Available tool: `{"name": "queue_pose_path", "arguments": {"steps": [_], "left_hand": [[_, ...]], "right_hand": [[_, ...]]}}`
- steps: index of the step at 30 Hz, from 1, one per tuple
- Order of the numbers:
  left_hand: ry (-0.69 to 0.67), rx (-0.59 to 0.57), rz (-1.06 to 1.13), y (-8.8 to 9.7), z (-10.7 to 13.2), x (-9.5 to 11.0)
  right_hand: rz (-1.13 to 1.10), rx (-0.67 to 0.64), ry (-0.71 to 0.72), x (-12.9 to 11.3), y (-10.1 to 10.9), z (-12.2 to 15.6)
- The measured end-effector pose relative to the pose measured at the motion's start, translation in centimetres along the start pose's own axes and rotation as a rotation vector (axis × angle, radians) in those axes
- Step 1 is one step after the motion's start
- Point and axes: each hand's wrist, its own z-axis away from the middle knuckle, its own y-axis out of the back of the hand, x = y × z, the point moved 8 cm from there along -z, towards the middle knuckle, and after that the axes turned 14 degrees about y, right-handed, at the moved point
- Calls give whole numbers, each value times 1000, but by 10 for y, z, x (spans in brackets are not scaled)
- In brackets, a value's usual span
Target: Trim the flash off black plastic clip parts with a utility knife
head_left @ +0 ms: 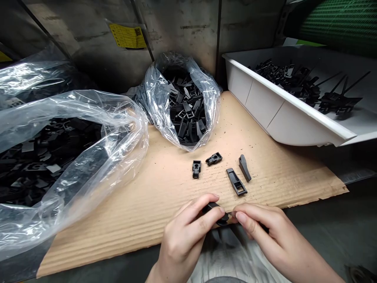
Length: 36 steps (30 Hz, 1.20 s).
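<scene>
The left hand [184, 232] holds a black part [223, 220] by the cardboard's [165, 184] 5 o'clock edge. At the part's 3 o'clock, the right hand [277, 232] pinches a small dark thing [231, 214], mostly hidden.

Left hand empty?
No, the left hand holds a black plastic part between thumb and fingers.

two hands [184, 236] [269, 228], one black plastic part [222, 219] in the left, two short loose parts [196, 168] [214, 158], two long loose parts [233, 179] [244, 168], two open bags [76, 196] [154, 106], one tray [255, 98], one cardboard sheet [118, 220]
</scene>
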Motion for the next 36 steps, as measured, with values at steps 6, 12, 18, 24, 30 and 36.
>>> {"name": "queue_pose_path", "arguments": {"steps": [6,12,18,24,30,36], "left_hand": [[84,6,128,3,-3,-3],[177,-1,264,5,-7,-4],[277,102,318,11,-6,-15],[348,119,363,11,-7,-18],[416,71,374,5,-7,-20],[274,117,310,11,-10,-7]], "right_hand": [[28,154,63,-6,20,4],[-25,225,278,-22,5,12],[-148,337,195,-12,-2,18],[-121,304,77,-3,-2,16],[7,350,245,-18,5,8],[28,408,286,-27,6,-11]]}}
